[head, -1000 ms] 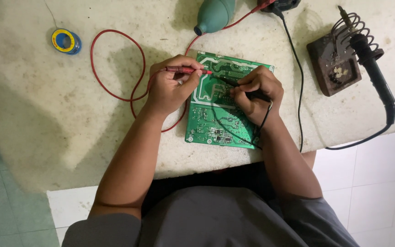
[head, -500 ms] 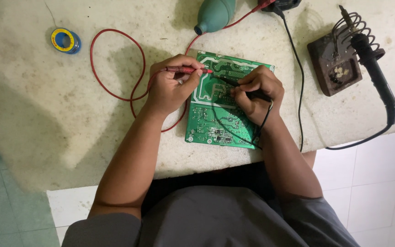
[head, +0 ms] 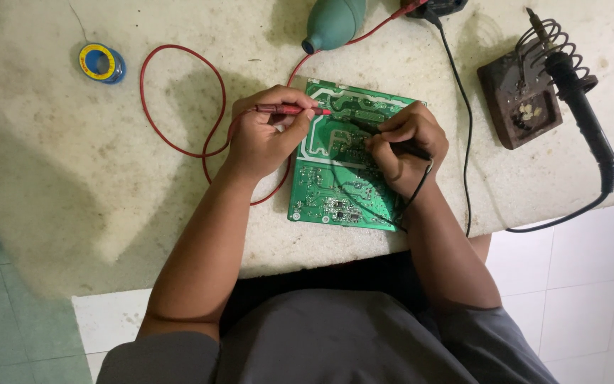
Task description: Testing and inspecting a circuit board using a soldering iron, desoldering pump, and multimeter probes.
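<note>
Far left on the pale worktop: small spool of solder wire, blue and yellow. Then a red lead looping toward the left hand, clenched around a red probe, tip on the green circuit board. Board flat between both hands, touching each. Right hand grasping a black probe, tip pressed to the board. Teal bulb above. Far right: rusty stand, tray holding pale bits, perhaps solder; soldering iron in its coil.
</note>
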